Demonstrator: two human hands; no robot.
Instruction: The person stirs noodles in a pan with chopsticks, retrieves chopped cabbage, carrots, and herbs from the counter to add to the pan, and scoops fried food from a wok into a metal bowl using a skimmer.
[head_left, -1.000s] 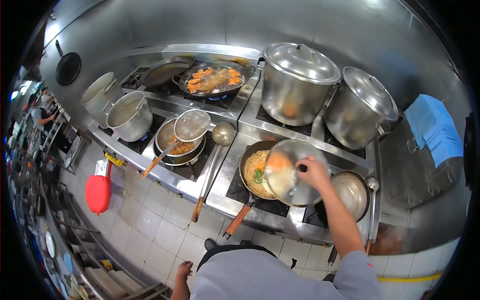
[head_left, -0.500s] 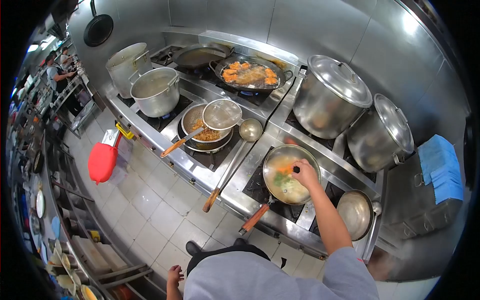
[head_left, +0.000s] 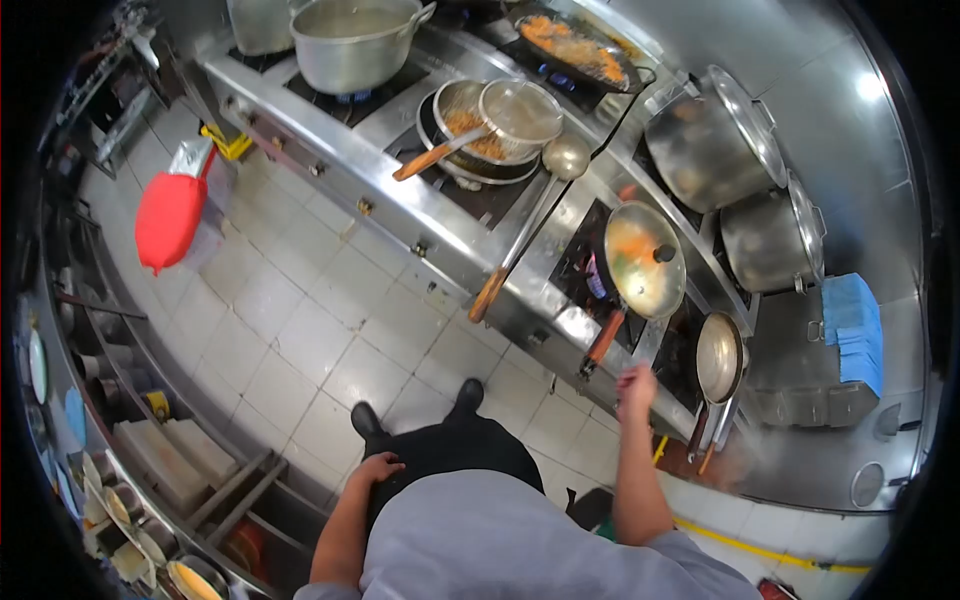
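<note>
My right hand is off the stove's front edge, just below the wooden handle of a frying pan, apart from it. Motion blurs its fingers. A clear lid with a black knob covers the pan, and orange and green food shows through it. Blue-purple flame burns at the pan's left side. Low by my black trousers, my left hand has its fingers loosely stretched and holds nothing.
A ladle lies left of the pan, beside a strainer over a bowl of brown food. Orange pieces fry in a wok. Two lidded stockpots stand behind; another pan is at the right. A red-covered handle juts out left.
My right hand has let go of the lid's knob and drawn back toward me. My left hand has come up to my trousers. The view has tilted down and turned.
</note>
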